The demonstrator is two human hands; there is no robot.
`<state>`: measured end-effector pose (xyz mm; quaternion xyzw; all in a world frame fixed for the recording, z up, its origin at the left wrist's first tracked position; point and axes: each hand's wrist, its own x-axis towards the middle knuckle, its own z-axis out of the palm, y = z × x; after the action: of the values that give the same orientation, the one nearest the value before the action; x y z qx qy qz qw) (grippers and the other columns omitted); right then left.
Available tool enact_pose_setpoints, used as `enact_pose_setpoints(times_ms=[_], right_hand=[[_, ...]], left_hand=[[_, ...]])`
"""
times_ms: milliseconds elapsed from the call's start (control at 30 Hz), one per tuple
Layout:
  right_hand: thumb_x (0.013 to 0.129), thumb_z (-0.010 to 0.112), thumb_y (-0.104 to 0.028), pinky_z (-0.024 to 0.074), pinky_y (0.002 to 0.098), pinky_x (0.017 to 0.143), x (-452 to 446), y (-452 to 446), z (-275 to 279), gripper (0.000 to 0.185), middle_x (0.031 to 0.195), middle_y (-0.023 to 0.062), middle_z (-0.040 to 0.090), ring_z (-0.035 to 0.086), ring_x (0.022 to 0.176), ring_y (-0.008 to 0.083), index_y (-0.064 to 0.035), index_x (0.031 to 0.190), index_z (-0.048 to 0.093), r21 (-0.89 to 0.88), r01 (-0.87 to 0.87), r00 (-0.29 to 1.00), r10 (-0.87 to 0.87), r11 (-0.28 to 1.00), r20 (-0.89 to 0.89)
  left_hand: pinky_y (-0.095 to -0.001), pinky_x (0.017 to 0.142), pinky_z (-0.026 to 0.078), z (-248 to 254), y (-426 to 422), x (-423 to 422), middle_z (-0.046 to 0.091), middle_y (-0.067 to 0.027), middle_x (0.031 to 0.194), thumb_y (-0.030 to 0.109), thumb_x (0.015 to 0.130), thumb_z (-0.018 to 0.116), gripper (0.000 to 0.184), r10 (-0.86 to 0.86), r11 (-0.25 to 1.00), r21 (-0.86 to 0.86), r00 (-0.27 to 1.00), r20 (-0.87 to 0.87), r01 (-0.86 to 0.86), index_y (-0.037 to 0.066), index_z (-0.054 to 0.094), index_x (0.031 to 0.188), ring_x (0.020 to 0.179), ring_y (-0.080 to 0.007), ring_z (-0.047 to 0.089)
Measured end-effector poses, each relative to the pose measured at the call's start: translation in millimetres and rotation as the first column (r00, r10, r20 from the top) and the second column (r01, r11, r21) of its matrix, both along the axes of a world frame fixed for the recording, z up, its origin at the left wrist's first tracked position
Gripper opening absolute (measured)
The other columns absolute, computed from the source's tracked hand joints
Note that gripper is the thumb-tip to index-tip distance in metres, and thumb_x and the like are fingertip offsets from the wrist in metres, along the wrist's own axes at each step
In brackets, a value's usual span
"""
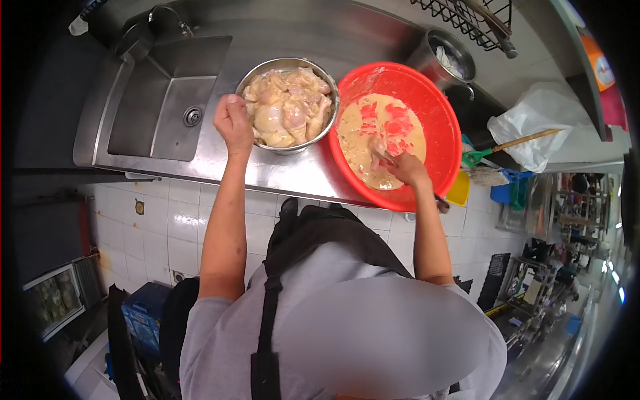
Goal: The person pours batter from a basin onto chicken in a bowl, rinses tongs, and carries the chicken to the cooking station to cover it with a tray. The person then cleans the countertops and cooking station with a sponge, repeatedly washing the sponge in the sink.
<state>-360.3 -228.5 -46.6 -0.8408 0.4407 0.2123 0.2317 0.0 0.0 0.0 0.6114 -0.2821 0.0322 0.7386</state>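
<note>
A round metal bowl (331,123) heaped with pale, wet raw chicken pieces (285,110) stands on the steel counter. My left hand (233,125) is closed on its left rim. To the right is a large red plastic basin (437,127) with a creamy, pale batter-like liquid (357,137) spread over its bottom; red patches show through. My right hand (408,169) reaches low into this basin, its fingers closed around something pinkish and shiny at the liquid's surface. Whether that is chicken or a utensil, I cannot make out.
A steel sink (143,120) with a tap (181,27) lies to the left. Behind the basin stands a metal pot (430,57), under a wire rack (467,23). A white plastic bag (540,123) and a broom (490,176) are at the right. Tiled floor (183,220) lies below the counter.
</note>
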Motion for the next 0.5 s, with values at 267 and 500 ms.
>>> enact_pose_setpoints(times_ms=[267, 500], right_hand=[[0.085, 0.067, -0.025, 0.0529, 0.0437, 0.073, 32, 38, 1, 0.029, 0.086, 0.0205, 0.07, 0.069, 0.082, 0.0328, -0.0098, 0.11, 0.072, -0.049, -0.279, 0.952, 0.283, 0.959, 0.115], [0.089, 0.063, -0.017, 0.0399, 0.0261, 0.047, -20, 2, 40, 0.022, 0.061, 0.0013, 0.055, 0.05, 0.05, 0.0091, -0.0015, 0.103, 0.071, 0.58, -0.029, 0.978, -0.097, 0.814, 0.185]], left_hand=[[-0.0265, 0.053, 0.033, -4, -1, -2, 0.044, 0.0013, 0.062, 0.029, 0.102, 0.048, 0.039, 0.018, 1.0, 0.002, 0.999, 0.038, -0.018, 0.002, 0.053, 0.073, 0.059, -0.0077, 0.04], [-0.0273, 0.049, 0.029, -2, 8, 12, 0.039, 0.0019, 0.059, 0.028, 0.101, 0.049, 0.038, -0.145, 0.978, -0.178, 0.97, -0.194, 0.111, 0.004, 0.051, 0.072, 0.053, -0.0069, 0.034]])
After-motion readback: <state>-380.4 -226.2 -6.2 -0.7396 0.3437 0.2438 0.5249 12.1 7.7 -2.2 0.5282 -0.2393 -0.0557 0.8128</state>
